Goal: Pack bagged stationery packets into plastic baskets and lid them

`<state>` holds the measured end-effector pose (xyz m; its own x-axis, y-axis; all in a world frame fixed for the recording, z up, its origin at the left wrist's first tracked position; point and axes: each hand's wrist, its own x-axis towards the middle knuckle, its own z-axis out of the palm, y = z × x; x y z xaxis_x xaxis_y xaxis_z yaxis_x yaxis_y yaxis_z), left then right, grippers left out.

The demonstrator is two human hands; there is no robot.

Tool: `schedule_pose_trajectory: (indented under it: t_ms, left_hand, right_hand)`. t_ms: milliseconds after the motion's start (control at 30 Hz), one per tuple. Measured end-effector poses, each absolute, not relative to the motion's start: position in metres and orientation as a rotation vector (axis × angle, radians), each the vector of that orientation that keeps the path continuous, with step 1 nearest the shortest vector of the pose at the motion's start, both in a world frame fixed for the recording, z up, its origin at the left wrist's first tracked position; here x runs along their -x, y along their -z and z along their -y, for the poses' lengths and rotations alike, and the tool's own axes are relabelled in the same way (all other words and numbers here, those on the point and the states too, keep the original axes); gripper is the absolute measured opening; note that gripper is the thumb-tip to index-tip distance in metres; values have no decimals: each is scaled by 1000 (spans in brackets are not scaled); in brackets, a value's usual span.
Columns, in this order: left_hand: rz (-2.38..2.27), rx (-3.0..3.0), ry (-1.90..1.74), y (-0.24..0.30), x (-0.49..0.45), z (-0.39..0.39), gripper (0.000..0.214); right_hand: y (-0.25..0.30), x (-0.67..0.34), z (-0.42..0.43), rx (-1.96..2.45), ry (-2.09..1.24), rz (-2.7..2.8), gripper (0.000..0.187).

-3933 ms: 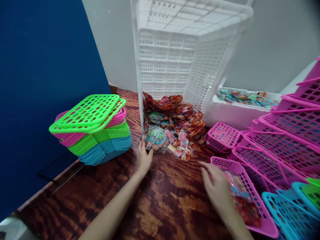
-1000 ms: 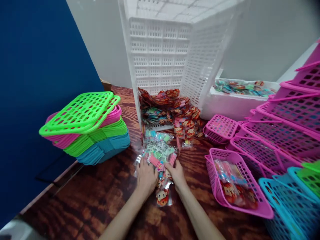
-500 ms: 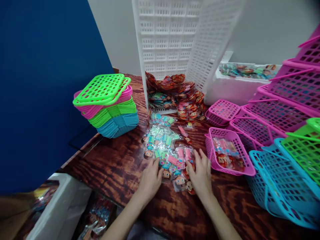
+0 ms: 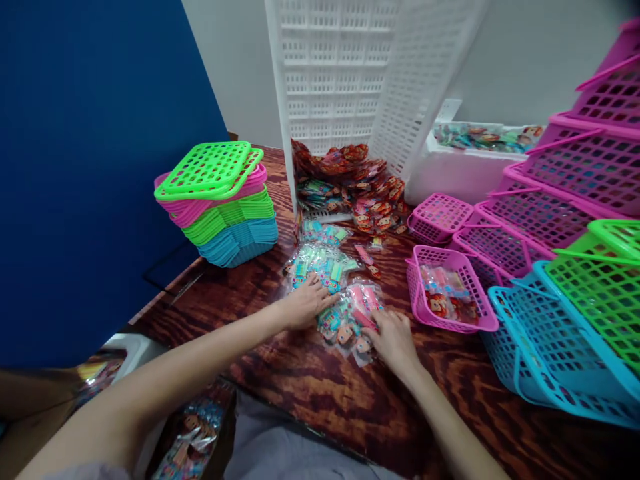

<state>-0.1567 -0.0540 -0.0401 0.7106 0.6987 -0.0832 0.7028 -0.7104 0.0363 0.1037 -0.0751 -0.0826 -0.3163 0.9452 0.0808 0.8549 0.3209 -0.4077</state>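
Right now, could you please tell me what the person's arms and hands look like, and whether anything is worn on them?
The left hand and right hand are bare: no gloves, rings, watch or bracelet show. The left arm and right arm are uncovered too, with no sleeve in view along the parts that show.

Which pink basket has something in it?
The pink basket nearest the right hand: it stands alone, open side up, with packets inside; other pink baskets lie farther off.

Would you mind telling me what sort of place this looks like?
Probably a small packing workshop: stacked plastic baskets, wrapped toy packets spilling from a white crate onto the wooden table.
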Motion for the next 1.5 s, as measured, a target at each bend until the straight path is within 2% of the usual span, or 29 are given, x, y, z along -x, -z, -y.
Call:
schedule_pose_trajectory:
  t_ms: [167,367,500,600,733,867,933,967,1033,1100,1167,1300,1367,1500]
  left_hand:
    - [-1297,-2743,143,37,172,69,70]
    - [-1480,-2570,270,38,171,74,60]
    - [-1474,-2501,312,37,169,76,43]
    - [-1401,-2484,293,31,171,90,33]
    - [-1321,-2508,200,22,171,123,33]
    - [-1284,-2537,138,24,163,152,34]
    - [-1339,-2478,121,29,160,157,33]
    - [-1377,-2428,126,31,160,158,32]
    - [-1430,-2334,148,34,162,157,31]
    - [-1427,-2289,165,36,166,155,31]
    - [-1398,-2269,177,36,171,154,32]
    - [-1388,-2239,203,36,177,155,37]
    - [-1394,-2215,189,37,181,156,37]
    - [-1388,-2136,116,38,186,156,30]
  right_hand:
    - [84,-111,75,1579,-893,1858,23]
    - [84,-67,67,1563,-709,1947,10]
    - [82,-57,73,1584,-613,2092,9]
    - [83,-62,75,1587,-814,2003,19]
    - [84,-76,70,1566,-1071,1901,29]
    - [73,-90,73,1451,-1252,1881,21]
    - [67,-94,87,1366,-1368,1886,29]
    - [65,-95,97,1344,-1413,1888,39]
    - [65,-95,120,1376,-1433,1886,71]
    - [70,-93,141,1506,-1337,1855,88]
    - [78,-92,153,1628,-1235,1751,84]
    - [84,-105,153,1607,-1238,1401,51]
    - [81,-119,149,1572,-1257,1243,41]
    - [75,-142,147,1543,-1354,1067,43]
